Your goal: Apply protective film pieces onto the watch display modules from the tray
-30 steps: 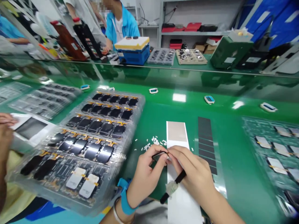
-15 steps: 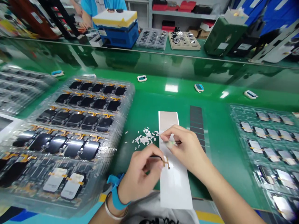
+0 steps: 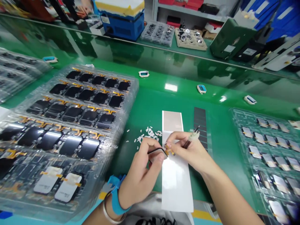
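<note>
The left hand (image 3: 142,176) pinches a small screen (image 3: 156,153) by its edges, thumb on the near side and bent fingers on the far side, presumably to keep the flat faces clear of the fingers. From the end of that grip an orange ribbon (image 3: 169,151) sticks out toward the right hand (image 3: 193,153), whose thumb and forefinger come together at it; whether they squeeze the ribbon or merely touch it, I cannot tell. The same hand keeps a thin tool (image 3: 194,136) tucked among its fingers, the tip pointing up and away from the screen, likely so that the fingertips are free without the tool being laid down. So the screen sits between the two hands, above a white strip (image 3: 177,190) that runs beneath the grip, perhaps as a clean backing. Just beyond the left fingers, white scraps (image 3: 150,132) lie loose on the green table (image 3: 150,101). Left of the grip stands a clear tray (image 3: 133,82) of dark screens with orange ribbons, probably set there for the nearer hand. Beyond the right hand lies a dark strip (image 3: 199,115), partly hidden by it, and well to the right a second tray (image 3: 241,118) bears pale-backed pieces in rows. Farther past the grip, three pale cases (image 3: 201,88) sit well apart from one another.
</note>
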Demonstrator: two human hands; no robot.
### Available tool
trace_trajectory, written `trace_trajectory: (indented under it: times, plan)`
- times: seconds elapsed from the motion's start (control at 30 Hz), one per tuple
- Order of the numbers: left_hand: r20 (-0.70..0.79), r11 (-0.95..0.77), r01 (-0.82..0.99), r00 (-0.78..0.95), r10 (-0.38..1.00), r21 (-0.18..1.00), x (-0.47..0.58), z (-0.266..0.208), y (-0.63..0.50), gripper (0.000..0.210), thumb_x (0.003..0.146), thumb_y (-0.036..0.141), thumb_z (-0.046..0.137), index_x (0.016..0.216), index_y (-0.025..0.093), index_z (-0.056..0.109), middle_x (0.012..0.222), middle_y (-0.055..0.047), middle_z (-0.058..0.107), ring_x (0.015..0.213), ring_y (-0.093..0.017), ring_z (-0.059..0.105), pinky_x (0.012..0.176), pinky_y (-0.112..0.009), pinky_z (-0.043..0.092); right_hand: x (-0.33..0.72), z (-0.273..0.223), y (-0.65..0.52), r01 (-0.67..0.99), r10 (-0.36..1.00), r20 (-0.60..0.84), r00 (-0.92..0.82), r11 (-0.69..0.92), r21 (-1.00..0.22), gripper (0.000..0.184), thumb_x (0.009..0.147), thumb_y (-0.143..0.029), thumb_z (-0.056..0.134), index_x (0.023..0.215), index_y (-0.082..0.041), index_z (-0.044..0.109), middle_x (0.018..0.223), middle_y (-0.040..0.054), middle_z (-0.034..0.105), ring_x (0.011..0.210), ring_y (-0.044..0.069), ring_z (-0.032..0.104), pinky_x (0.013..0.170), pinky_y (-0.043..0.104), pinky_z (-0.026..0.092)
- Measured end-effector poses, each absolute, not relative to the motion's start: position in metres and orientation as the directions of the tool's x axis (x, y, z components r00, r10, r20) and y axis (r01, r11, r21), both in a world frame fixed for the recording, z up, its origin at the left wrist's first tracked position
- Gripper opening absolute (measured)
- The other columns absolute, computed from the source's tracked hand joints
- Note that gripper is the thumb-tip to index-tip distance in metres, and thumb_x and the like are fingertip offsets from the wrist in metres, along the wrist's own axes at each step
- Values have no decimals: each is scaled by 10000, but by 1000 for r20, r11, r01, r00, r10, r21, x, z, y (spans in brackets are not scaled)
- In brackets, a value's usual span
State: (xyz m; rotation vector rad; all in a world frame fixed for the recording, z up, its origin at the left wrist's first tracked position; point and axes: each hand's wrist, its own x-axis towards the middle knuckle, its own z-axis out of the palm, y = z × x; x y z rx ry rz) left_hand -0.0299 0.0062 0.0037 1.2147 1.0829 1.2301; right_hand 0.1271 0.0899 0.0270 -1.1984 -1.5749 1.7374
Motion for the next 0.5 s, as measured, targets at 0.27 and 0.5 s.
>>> trace_trajectory:
  times: [0.27,0.5]
  plan:
    - [-57,61,-81,49,997,995,-29,5,10,127,1056,368,410,1027,245,422,798,29,479,703,-114,447,639,-248,359,122,26,89,2,806,-160,-570,-193,-981,290,807,-446,740,683,-188,690,571,-16,612,510,87,513,458,200,383]
    - [-61,65,-64,57,996,996,-29,6,10,110,1053,360,422,1037,251,421,757,42,456,662,-113,416,603,-245,344,122,25,88,54,810,-204,-550,-210,-976,323,782,-473,756,676,-180,672,542,-22,592,463,77,464,424,197,339]
